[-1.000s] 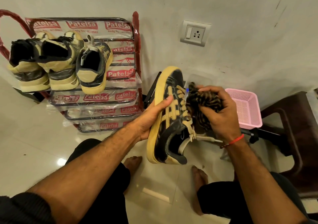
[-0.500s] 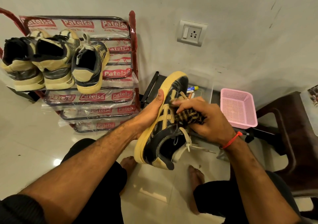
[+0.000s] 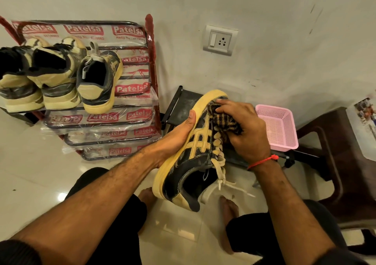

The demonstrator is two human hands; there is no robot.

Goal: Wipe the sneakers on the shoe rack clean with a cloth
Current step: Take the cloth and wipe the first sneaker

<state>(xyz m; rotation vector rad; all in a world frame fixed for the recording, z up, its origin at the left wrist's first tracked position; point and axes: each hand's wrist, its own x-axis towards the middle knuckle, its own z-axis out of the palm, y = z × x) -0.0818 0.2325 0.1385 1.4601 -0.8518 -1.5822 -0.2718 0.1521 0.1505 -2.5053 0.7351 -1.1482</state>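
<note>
The black-and-tan sneaker (image 3: 191,155) is off the rack and held up in the air over the person's lap, tilted on its side with the toe pointing away toward the wall. The left hand (image 3: 177,134) cradles it from the sole side, its grip wrapped under the yellowed sole with the thumb lying along the edge. The right hand (image 3: 242,126) is clenched around a bunched checked cloth (image 3: 225,120), pressing it onto the toe end and the top of the lacing, just past the left thumb. The loose laces (image 3: 220,175) dangle from the tongue, below the right wrist.

Out beyond the left grip, toward the wall, the red shoe rack (image 3: 151,65) stands on the floor, its shelves wrapped in printed plastic. Three more sneakers (image 3: 61,75) sit heel-out on its top shelf, touching one another. Just behind the right hand is a pink basket (image 3: 282,130), and a dark chair (image 3: 333,163) sits to that side.

I'd judge the job to be in progress: one shoe is being rubbed at its front, its heel and side are yet to be covered by the cloth now, and whether the three on the rack have been cleaned I cannot tell from here.
</note>
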